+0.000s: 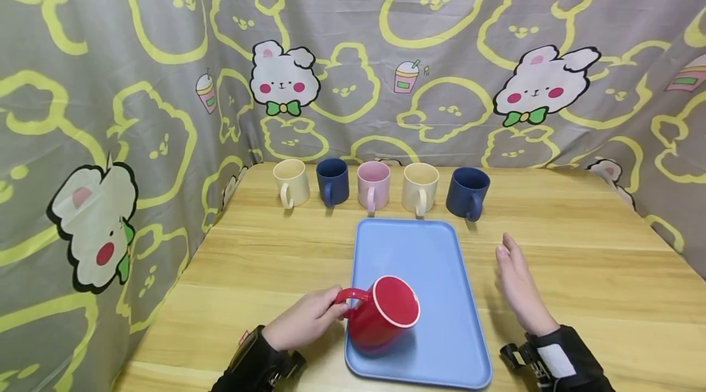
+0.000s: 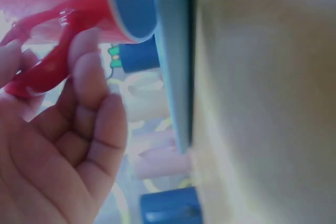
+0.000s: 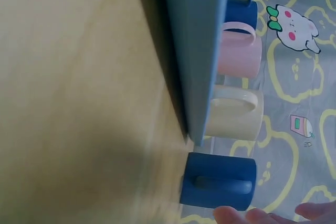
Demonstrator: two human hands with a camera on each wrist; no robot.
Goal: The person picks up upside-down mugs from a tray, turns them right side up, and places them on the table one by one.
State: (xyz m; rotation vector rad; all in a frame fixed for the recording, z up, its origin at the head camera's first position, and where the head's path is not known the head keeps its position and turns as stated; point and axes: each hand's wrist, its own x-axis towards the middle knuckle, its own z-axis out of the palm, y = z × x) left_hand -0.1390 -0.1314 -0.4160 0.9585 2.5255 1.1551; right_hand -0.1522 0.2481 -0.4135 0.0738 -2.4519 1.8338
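Observation:
My left hand (image 1: pixel 306 320) grips the handle of a red mug (image 1: pixel 371 326) with a white rim. The mug leans over the near left part of a blue tray (image 1: pixel 430 257). In the left wrist view, fingers and thumb wrap the red handle (image 2: pixel 44 74), and the mug's bluish underside (image 2: pixel 134 3) faces the tray's edge (image 2: pixel 176 77). To the right of the tray, my right hand (image 1: pixel 521 291) holds nothing, its fingers straight. Only its fingertips (image 3: pixel 228 215) show in the right wrist view, low beside a dark blue mug (image 3: pixel 220 181).
Behind the tray several mugs stand in a row, handles toward me: cream (image 1: pixel 292 184), dark blue (image 1: pixel 333 180), pink (image 1: pixel 374 184), cream (image 1: pixel 419 187) and dark blue (image 1: pixel 467 190). The wooden table (image 1: pixel 265 257) ends at a patterned grey cloth (image 1: pixel 353 128) at the back and sides.

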